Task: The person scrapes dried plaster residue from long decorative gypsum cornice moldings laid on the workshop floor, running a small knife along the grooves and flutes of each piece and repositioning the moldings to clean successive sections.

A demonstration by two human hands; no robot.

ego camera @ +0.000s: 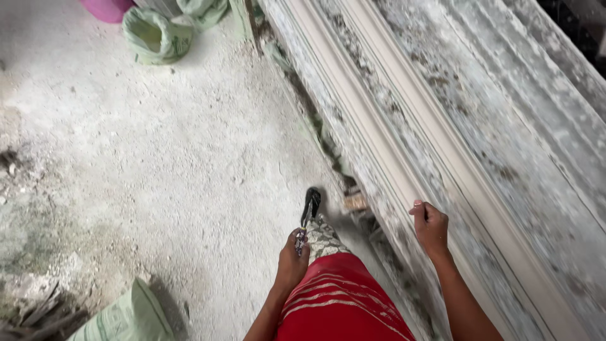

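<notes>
Three pale green sacks show on the dusty floor (pixel 158 158): an open sack (pixel 154 36) far left, a second sack (pixel 202 9) just beyond it, and a third sack (pixel 123 316) lying near left. A pink tub (pixel 107 7) sits at the far edge. The left hand (pixel 292 262) is closed around a small dark tool (pixel 302 237). The right hand (pixel 430 227), fingers curled, touches the long white moulding (pixel 404 126) on the right.

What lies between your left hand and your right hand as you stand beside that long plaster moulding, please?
In the head view, only the person's own leg in red cloth and a sandalled foot lie between the left hand and the right hand, which touches the moulding.
</notes>
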